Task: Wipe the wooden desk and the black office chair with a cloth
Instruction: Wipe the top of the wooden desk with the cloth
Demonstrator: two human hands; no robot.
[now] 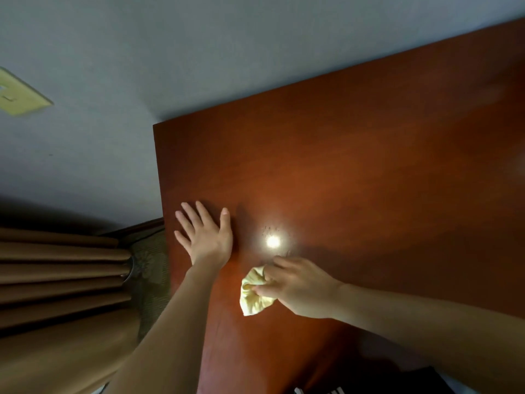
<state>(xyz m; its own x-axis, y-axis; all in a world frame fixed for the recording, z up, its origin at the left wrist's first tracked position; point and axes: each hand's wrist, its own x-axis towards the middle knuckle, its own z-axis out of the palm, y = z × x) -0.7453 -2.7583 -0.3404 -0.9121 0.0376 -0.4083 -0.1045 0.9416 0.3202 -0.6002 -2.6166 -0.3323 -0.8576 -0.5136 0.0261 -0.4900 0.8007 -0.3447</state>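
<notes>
The cloth (254, 294) is half hidden under the right hand (295, 285) gripping it; the left hand (206, 234) lies flat, fingers spread, on the desk (369, 180)

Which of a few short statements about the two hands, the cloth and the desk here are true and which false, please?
1. The left hand lies flat, fingers spread, on the reddish-brown wooden desk. True.
2. The right hand grips a bunched pale yellow cloth on the desk. True.
3. The cloth lies at the desk's far right corner. False: it is near the left hand.
4. A blue curtain hangs left of the desk. False: the pleated curtain is brown.
</notes>
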